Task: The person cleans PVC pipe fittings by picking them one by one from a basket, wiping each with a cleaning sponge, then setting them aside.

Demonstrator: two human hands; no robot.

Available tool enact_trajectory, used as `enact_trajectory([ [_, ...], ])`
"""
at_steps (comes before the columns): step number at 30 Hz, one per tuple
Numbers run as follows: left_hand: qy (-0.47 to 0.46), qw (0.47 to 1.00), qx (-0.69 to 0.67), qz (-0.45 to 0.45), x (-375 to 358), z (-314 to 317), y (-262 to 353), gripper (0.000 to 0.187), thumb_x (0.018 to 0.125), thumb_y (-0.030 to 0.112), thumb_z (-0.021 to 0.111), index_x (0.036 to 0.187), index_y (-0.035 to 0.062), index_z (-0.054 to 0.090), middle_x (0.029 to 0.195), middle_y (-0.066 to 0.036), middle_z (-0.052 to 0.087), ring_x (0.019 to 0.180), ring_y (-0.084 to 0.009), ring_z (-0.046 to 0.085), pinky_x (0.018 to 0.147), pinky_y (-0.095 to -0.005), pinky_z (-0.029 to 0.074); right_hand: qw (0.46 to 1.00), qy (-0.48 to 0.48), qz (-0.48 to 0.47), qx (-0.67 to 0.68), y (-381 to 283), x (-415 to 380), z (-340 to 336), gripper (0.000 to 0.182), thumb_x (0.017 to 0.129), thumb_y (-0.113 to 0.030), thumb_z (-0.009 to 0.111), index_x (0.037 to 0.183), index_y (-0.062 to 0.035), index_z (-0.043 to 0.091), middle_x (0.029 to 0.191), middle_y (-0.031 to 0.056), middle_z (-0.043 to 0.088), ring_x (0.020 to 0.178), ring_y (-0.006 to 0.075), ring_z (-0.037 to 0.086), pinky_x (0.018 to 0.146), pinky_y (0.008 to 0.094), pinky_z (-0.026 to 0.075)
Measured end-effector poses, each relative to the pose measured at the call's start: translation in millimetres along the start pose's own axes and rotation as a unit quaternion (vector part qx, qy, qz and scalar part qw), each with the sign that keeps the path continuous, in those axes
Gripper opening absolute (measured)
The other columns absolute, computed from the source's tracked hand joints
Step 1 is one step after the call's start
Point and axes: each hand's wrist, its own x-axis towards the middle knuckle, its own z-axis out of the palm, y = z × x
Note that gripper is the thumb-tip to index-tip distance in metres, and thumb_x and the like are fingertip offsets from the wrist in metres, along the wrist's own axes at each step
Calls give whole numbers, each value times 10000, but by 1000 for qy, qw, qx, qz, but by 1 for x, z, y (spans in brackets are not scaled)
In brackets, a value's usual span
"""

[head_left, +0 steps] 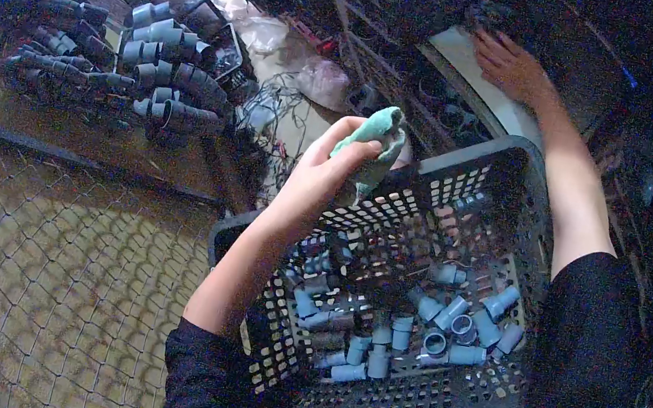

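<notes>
A crumpled green cloth (376,132) is gripped in my left hand (329,161), thumb across its front, above the far rim of a black plastic crate (461,156). Inside the crate lie several blue-grey pipe fittings (402,333), most of them on the right and in the middle of its bottom. My right hand (511,72) reaches beyond the crate with fingers stretched out, at a pale flat panel (481,81). Dark, hard-to-make-out items lie just past those fingertips.
Stacked grey pipe fittings (173,59) stand on a brown ledge (84,144) at the left. Below it, wire mesh (53,269) spans a patterned floor. Pale plastic bags (263,44) and tangled dark cords (277,112) lie behind the crate. Bright light enters at the upper left.
</notes>
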Motion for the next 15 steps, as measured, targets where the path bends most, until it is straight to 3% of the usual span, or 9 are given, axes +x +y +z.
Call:
enact_trajectory([
  [3, 0, 1000, 4, -25, -3, -1, 4, 256, 914, 281, 571, 1114, 122, 559, 877, 30, 572, 713, -47, 510, 575, -201, 377, 980, 146, -6, 134, -5, 17, 2, 444, 901, -298, 494, 1284, -75, 525, 1442, 87, 427, 1425, 230, 237, 1163, 439, 196],
  [6, 11, 1000, 0, -23, -3, -6, -1, 269, 914, 290, 572, 1132, 134, 553, 858, 39, 569, 675, -37, 486, 525, -201, 339, 992, 123, -20, -6, -11, 46, -1, 470, 865, -266, 517, 1291, -68, 523, 1383, 77, 491, 1394, 252, 301, 1150, 433, 232],
  [9, 31, 999, -18, -19, -4, -9, 1, 279, 912, 283, 575, 1146, 135, 549, 888, 37, 573, 701, -38, 495, 530, -197, 341, 997, -6, 19, -75, -11, 61, 7, 474, 866, -241, 509, 1308, -70, 514, 1395, 81, 480, 1382, 266, 319, 1149, 427, 236],
  [11, 52, 998, -9, -37, -7, -10, 5, 279, 910, 277, 577, 1146, 130, 551, 902, 37, 574, 720, -39, 506, 540, -196, 353, 995, -51, 82, -13, -7, 58, 16, 477, 872, -226, 500, 1322, -69, 506, 1397, 85, 478, 1375, 274, 328, 1146, 414, 244],
  [12, 48, 998, -20, -32, -6, -11, 3, 290, 908, 265, 581, 1155, 118, 549, 931, 25, 583, 772, -51, 529, 604, -203, 398, 991, -73, 111, 18, -5, 57, 22, 478, 875, -218, 495, 1329, -69, 501, 1398, 87, 477, 1372, 278, 333, 1144, 407, 248],
  [15, 46, 998, -33, -4, -6, -10, 2, 291, 910, 252, 580, 1159, 106, 546, 954, 8, 591, 827, -63, 541, 681, -218, 430, 988, 64, 123, 64, -1, 50, 52, 483, 877, -202, 488, 1339, -65, 494, 1411, 80, 466, 1367, 267, 342, 1135, 392, 265],
])
